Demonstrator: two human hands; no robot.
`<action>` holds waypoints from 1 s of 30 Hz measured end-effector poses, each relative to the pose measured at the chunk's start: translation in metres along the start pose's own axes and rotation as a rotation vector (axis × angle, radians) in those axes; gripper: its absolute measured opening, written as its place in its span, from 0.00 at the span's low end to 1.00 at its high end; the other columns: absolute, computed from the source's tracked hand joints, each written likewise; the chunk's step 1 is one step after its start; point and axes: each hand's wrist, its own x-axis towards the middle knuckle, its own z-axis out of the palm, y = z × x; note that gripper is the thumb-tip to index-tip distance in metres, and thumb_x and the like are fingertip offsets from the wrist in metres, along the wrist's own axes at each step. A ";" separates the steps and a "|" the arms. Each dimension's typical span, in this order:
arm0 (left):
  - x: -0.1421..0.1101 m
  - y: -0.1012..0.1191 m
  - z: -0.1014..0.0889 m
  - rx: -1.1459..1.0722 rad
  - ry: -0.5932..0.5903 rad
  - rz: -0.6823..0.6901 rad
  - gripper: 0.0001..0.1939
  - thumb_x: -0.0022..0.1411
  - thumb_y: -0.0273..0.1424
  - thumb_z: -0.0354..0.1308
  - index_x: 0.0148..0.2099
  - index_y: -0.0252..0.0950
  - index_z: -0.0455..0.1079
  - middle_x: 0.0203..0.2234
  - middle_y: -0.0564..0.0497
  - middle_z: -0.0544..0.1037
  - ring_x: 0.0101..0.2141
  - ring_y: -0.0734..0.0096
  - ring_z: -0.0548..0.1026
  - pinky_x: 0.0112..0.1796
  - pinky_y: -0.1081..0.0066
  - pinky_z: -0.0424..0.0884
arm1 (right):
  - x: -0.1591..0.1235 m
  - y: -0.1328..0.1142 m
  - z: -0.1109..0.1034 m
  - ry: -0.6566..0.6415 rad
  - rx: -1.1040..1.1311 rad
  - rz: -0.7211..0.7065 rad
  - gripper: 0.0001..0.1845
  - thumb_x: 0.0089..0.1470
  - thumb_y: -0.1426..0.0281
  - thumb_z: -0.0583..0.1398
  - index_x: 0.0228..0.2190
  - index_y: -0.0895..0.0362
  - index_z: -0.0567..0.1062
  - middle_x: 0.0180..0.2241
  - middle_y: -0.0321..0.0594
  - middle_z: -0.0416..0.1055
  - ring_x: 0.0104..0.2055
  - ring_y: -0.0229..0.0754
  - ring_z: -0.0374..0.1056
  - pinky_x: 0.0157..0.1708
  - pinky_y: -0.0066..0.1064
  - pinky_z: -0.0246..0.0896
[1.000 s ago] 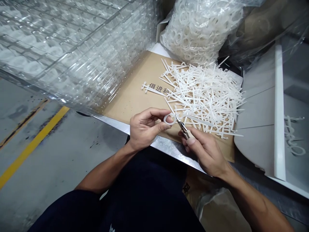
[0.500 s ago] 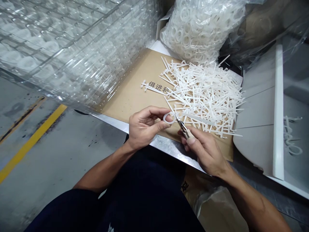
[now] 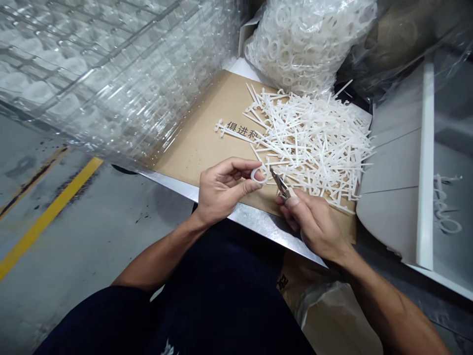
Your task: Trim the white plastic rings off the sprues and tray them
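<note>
Grey floor [image 3: 121, 246], dark scuffs [image 3: 70, 180]; 2 roughly parallel yellow lines [image 3: 51, 215] at left, 1 black-streaked. Metal table edge [image 3: 256, 222] runs diagonally, catching pale light.

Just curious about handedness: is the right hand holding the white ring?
No, the left hand pinches the white ring; the right hand holds pliers.
</note>
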 end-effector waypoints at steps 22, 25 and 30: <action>0.003 0.002 -0.003 -0.088 0.041 -0.010 0.18 0.53 0.31 0.79 0.47 0.38 0.84 0.33 0.47 0.84 0.33 0.72 0.83 0.38 0.75 0.81 | -0.003 0.010 -0.005 0.283 -0.258 -0.394 0.14 0.71 0.63 0.54 0.48 0.56 0.75 0.33 0.44 0.79 0.33 0.48 0.77 0.34 0.37 0.70; 0.002 0.002 -0.003 -0.092 0.041 -0.016 0.18 0.54 0.32 0.78 0.47 0.39 0.84 0.33 0.47 0.85 0.32 0.71 0.83 0.37 0.74 0.81 | -0.002 0.009 -0.005 0.293 -0.307 -0.450 0.12 0.70 0.65 0.54 0.49 0.55 0.74 0.35 0.44 0.80 0.35 0.48 0.78 0.36 0.37 0.71; 0.002 0.002 -0.004 -0.092 0.022 0.015 0.17 0.56 0.29 0.77 0.49 0.41 0.84 0.34 0.48 0.85 0.33 0.72 0.83 0.38 0.75 0.81 | -0.002 0.012 -0.005 0.296 -0.326 -0.463 0.12 0.70 0.66 0.54 0.50 0.55 0.73 0.37 0.45 0.80 0.35 0.48 0.79 0.36 0.36 0.72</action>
